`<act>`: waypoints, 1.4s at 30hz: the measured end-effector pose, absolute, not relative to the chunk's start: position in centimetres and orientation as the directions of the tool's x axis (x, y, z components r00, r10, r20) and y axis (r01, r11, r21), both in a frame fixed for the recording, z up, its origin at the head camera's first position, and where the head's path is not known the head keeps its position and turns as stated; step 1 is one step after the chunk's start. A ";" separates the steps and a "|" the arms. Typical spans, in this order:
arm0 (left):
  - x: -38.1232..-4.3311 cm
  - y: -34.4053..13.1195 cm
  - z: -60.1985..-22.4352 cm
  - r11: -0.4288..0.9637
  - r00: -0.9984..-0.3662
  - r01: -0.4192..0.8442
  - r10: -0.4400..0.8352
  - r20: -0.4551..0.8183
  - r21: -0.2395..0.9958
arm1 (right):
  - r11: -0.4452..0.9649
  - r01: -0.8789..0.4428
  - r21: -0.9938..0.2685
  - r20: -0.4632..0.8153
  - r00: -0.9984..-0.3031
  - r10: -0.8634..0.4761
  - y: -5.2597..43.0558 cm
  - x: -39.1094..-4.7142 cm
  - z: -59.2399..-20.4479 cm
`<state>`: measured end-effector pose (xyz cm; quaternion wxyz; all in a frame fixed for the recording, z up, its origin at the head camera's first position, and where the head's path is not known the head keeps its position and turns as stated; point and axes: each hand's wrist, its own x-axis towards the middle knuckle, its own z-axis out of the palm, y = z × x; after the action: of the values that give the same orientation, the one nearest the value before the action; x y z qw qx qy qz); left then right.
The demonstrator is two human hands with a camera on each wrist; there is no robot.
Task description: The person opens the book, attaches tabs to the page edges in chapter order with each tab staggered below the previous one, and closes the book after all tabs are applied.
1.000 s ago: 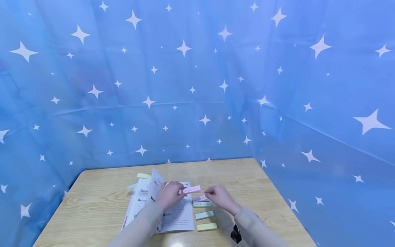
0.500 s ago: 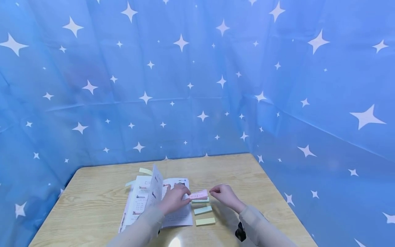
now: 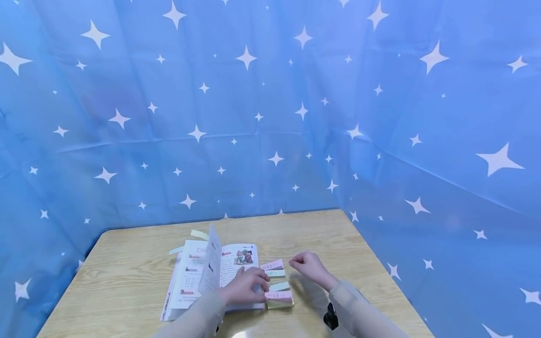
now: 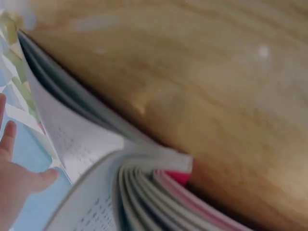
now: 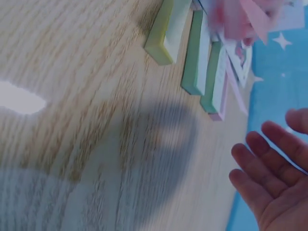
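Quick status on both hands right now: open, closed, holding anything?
Left hand: closed, pinching the left end of a pink sticky pad.
Right hand: open, fingers relaxed, holding nothing.

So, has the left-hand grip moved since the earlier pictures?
Yes: in the head view, judged against the open book, the left-hand grip has moved toward the book's near edge and slightly right.
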<state>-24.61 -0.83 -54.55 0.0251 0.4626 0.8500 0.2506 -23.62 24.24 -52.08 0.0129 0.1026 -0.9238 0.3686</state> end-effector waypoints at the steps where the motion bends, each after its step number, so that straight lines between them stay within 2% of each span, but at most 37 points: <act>1: -24.5 -0.8 -54.7 0.440 -0.561 0.773 0.810 0.169 0.456 | 0.710 -0.191 -0.678 0.092 -0.980 -0.175 24.3 -23.6 -52.1; 6: -23.9 -0.2 -55.4 0.435 -0.527 0.772 0.846 0.084 0.463 | 0.713 -0.173 -0.679 0.077 -0.983 -0.165 24.7 -23.6 -52.5; 11: -23.9 0.2 -55.8 0.443 -0.523 0.782 0.849 0.076 0.438 | 0.717 -0.206 -0.666 0.100 -0.977 -0.188 24.8 -23.6 -52.7; 32: -24.7 0.5 -56.6 0.548 -0.644 0.719 0.757 0.112 0.427 | 0.686 -0.174 -0.707 0.029 -0.976 -0.217 24.7 -21.9 -54.3; 42: -24.3 0.7 -56.5 0.537 -0.639 0.738 0.751 0.167 0.408 | 0.732 -0.122 -0.671 -0.023 -0.982 -0.185 23.7 -19.8 -54.6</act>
<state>-24.34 0.72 -56.47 0.0143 0.4247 0.8765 0.2260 -19.77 23.68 -54.58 -0.0440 0.0828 -0.9294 0.3568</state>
